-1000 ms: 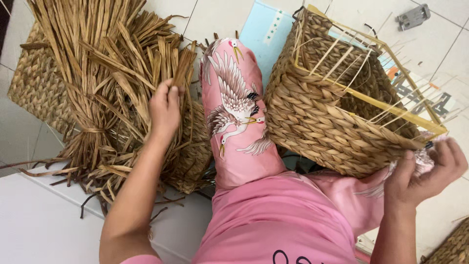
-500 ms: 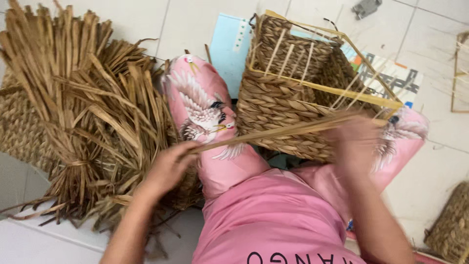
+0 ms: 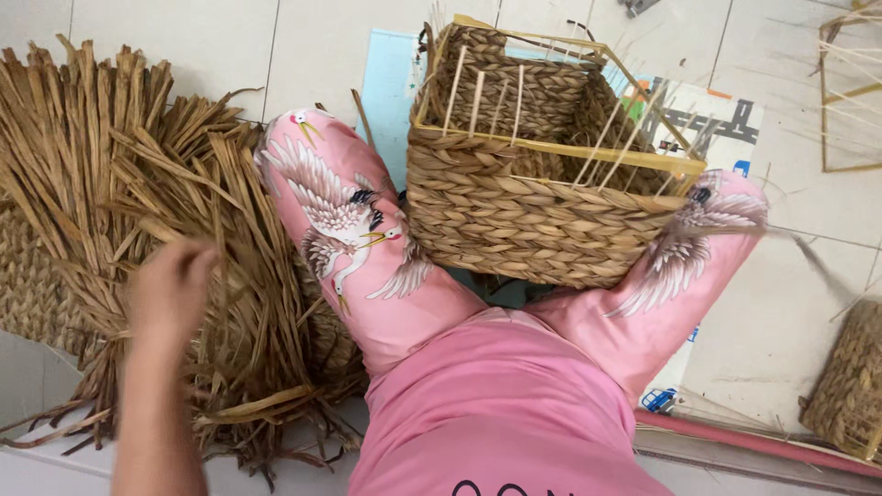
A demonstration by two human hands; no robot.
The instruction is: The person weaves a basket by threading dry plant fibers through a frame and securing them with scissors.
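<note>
The left hand rests blurred on the dried straw pile on the floor; whether its fingers grip cannot be told. A half-woven basket sits between the knees.

Pink trousers with crane print, pink top, bare forearm

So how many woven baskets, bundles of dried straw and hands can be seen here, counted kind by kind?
Woven baskets: 3 – half-woven basket between the knees, basket corner at lower right, flat woven piece under the straw.
Dried straw bundle: 1
Hands: 1 – left hand on the straw.
Total: 5
</note>
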